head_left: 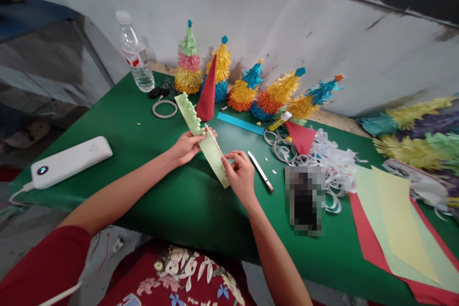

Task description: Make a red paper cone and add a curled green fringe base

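A pale green paper strip [212,157] slants across the middle of the head view, its far part cut into fringe that curls up along one edge. My left hand [188,147] pinches the strip about halfway along. Between the thumb and fingers of my right hand [239,172] is a thin light-coloured stick [214,140], lying along the uncurled part of the strip. Just beyond the strip stands a bare red paper cone [207,98]. To the right of my right hand lies a slim silver tool [260,172], its kind unclear.
Several fringed paper trees [189,64] line the wall. A water bottle [138,62], tape ring [165,109] and white power bank [73,161] are on the left. Rightward lie a blue strip [240,123], glue stick [280,121], white paper curls [333,160], a pixelated dark object [304,201] and coloured sheets [398,215].
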